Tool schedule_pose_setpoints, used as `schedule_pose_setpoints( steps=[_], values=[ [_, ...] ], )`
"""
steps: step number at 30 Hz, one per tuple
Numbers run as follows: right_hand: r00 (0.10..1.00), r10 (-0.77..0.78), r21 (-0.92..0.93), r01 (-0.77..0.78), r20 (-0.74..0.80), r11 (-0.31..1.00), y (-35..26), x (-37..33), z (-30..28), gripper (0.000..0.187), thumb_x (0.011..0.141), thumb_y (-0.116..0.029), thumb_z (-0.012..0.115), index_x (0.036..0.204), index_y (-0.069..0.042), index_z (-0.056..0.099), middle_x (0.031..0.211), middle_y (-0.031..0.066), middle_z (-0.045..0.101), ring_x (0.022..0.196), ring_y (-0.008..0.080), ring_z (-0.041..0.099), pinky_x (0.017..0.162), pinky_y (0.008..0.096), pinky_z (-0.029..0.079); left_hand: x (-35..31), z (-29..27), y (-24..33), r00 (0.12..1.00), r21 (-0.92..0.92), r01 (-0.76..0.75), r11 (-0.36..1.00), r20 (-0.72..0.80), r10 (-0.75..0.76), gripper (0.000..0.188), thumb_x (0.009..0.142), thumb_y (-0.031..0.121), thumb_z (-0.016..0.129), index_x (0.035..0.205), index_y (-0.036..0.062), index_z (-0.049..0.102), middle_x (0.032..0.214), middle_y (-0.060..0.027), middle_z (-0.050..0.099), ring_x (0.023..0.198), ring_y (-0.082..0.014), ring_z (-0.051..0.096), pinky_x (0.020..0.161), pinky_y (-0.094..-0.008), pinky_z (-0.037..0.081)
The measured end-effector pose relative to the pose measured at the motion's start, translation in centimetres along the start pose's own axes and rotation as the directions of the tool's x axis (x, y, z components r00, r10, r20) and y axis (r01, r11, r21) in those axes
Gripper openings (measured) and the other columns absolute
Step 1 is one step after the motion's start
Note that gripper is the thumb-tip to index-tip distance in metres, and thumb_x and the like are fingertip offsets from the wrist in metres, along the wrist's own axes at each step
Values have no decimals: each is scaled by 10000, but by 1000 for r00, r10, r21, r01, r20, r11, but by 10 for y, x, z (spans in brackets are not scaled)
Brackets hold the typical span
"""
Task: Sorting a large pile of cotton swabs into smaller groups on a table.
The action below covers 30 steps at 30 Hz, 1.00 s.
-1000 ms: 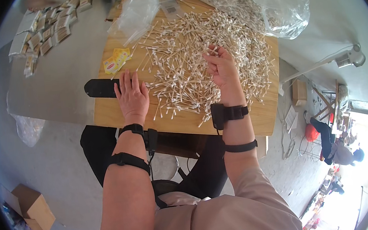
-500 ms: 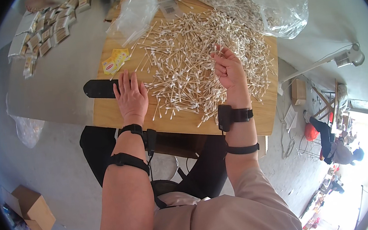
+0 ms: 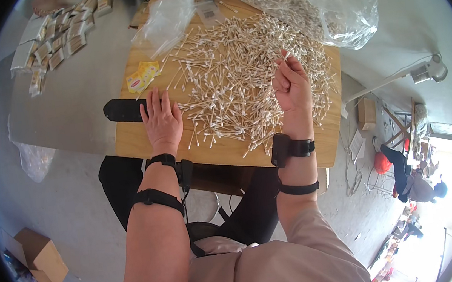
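A wide, tangled heap of cotton swabs [image 3: 230, 74] covers much of the wooden table. My left hand [image 3: 162, 120] lies flat near the table's left side, fingers stretched out, beside the end of a black flat strip [image 3: 123, 110] that juts past the edge. Over the right part of the heap, my right hand [image 3: 292, 81] is closed in a pinch with its fingertips up. A thin pale bit, seemingly a cotton swab, shows at those fingertips; the rest of it is hidden. Yellow printed cards [image 3: 143, 76] rest just beyond my left hand.
Clear plastic bags [image 3: 166, 20] lie at the table's far left. A large clear bag of swabs [image 3: 328, 14] fills the far right corner. Small packs [image 3: 75, 38] are piled on a grey table to the left. A white lamp [image 3: 429, 70] stands right of the table.
My right hand has shifted right over the heap, still pinched. My left hand has stayed in place.
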State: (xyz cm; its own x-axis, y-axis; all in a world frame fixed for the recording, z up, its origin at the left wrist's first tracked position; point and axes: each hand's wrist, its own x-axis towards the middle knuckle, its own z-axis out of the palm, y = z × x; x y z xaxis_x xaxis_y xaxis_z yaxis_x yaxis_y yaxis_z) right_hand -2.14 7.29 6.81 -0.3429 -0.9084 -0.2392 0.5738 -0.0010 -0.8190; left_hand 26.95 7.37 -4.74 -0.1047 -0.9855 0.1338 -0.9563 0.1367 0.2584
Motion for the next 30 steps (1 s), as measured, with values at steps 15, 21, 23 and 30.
schedule_pose_setpoints(
  steps=[15,21,23,30],
  values=[
    [961,27,-961,277,277,-5,60,67,37,164,867,-210,582,986,-138,669,851,88,668,766,229,637,661,376,502,-1,-1,-2,1000,-5,-9,1000,-5,9,444,940,305,476,1331,94,469,1472,-97,359,1383,-267,298,1133,-497,206],
    [922,130,-843,385,364,-376,65,83,47,189,828,-193,591,1004,-169,657,958,93,687,925,307,648,758,424,519,0,0,1,1000,-9,-10,1000,-6,10,435,936,301,482,1318,93,477,1463,-98,370,1378,-267,304,1132,-496,210],
    [925,170,-836,381,341,-395,64,84,51,188,826,-191,596,1003,-158,648,959,97,685,926,304,648,761,422,519,1,-1,0,1000,-19,-8,1000,-14,8,432,936,301,481,1316,95,480,1460,-100,373,1377,-267,304,1131,-496,210],
    [851,353,-710,521,388,-474,54,79,50,161,799,-182,608,934,-98,635,910,124,685,916,307,653,762,431,520,-1,2,-1,999,-16,-11,1000,-31,10,429,933,297,494,1313,99,483,1454,-96,385,1368,-266,320,1128,-495,213]
  ],
)
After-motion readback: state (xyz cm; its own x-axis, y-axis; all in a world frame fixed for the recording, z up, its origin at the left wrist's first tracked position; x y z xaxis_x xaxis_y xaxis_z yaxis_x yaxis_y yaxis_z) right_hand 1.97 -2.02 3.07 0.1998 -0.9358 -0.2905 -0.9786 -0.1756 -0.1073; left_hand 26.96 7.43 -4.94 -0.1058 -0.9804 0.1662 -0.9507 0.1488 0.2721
